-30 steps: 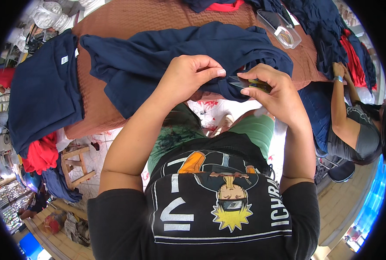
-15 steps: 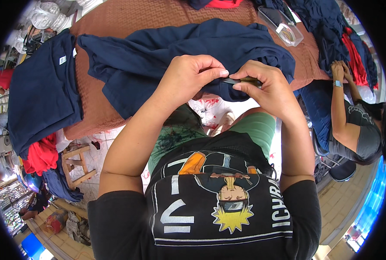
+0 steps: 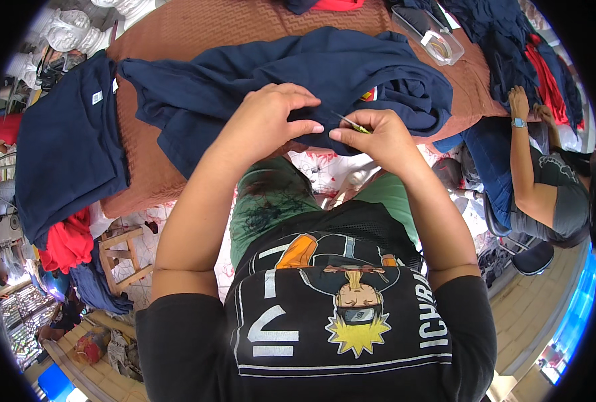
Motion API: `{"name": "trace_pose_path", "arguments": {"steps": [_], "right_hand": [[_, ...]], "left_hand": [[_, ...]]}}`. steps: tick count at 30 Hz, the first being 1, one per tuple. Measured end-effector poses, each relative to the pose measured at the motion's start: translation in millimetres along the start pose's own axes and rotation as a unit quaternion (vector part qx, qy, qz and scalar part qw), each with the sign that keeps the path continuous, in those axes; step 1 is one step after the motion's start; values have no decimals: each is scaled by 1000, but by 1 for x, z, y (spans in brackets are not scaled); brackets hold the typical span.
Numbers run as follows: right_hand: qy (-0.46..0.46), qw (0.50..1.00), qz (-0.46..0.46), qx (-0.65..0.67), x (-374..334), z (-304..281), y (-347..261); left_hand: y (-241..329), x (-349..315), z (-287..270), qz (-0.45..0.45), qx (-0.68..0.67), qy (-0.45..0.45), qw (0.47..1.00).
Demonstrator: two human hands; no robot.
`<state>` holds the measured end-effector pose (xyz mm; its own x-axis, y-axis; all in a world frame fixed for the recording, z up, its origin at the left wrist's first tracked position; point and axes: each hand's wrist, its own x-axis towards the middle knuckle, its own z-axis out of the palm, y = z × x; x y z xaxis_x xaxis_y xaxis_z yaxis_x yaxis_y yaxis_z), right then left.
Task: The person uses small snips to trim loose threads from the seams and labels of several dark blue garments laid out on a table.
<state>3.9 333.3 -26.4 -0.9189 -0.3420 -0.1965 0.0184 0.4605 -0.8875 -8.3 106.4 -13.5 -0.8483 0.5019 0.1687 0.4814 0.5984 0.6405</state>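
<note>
A crumpled navy blue garment (image 3: 244,63) lies across the near side of the brown-covered table. Over its front part, my left hand (image 3: 271,117) rests with thumb and forefinger apart and nothing visible between them; its other fingers are partly hidden. My right hand (image 3: 378,134) is closed on small thread snips (image 3: 361,128) with a thin metal blade and a yellowish handle. The blade points up and left toward the gap between my hands. A small red and yellow patch (image 3: 369,94) shows on the garment just beyond my right hand.
Folded navy garments (image 3: 70,134) hang over the table's left end. A clear plastic box (image 3: 438,43) stands at the far right of the brown cloth (image 3: 197,23). On the right, a co-worker (image 3: 539,174) handles dark and red clothing. A wooden stool (image 3: 124,258) stands at lower left.
My hands have come apart from their pinch near each other and moved slightly left and nearer. The left thumb and forefinger have opened. The red and yellow patch has come into sight.
</note>
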Motion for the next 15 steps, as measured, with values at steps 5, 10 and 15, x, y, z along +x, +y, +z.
{"name": "trace_pose_path", "arguments": {"steps": [5, 10, 15], "right_hand": [[103, 992, -79, 11, -6, 8, 12], [141, 958, -221, -116, -13, 7, -2], [130, 920, -292, -225, -16, 6, 6]], "left_hand": [[11, 2, 6, -121, -149, -9, 981], [14, 1, 0, -200, -242, -27, 949], [21, -2, 8, -218, -359, 8, 907]]}}
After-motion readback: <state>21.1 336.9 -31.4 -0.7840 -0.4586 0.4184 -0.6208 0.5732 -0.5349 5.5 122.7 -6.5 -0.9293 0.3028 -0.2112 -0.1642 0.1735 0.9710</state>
